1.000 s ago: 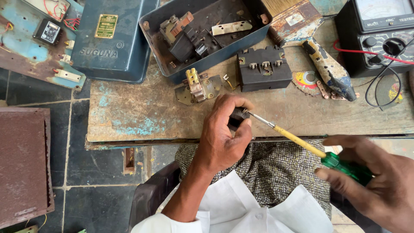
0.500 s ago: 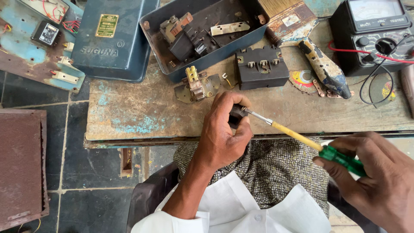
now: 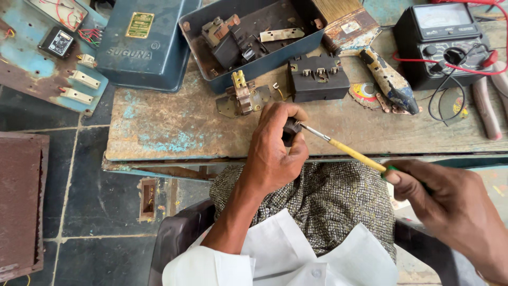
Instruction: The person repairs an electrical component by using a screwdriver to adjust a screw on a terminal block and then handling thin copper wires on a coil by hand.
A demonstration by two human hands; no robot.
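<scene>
My left hand (image 3: 275,151) is closed around a small black electrical part (image 3: 290,130), held just over the near edge of the worn wooden bench (image 3: 174,132). My right hand (image 3: 450,209) grips the green handle of a screwdriver (image 3: 346,150) with a yellow shaft. Its metal tip touches the black part between my left fingers. Most of the part is hidden by my fingers.
An open blue metal box (image 3: 254,37) with switch parts stands at the back, its lid (image 3: 143,42) to the left. On the bench lie a black terminal block (image 3: 317,82), a brass bracket (image 3: 243,95), an analog multimeter (image 3: 444,42) with red leads, and pliers (image 3: 487,103).
My right hand has slid along the screwdriver so less of the green handle shows. The tip stays at the black part in my left hand.
</scene>
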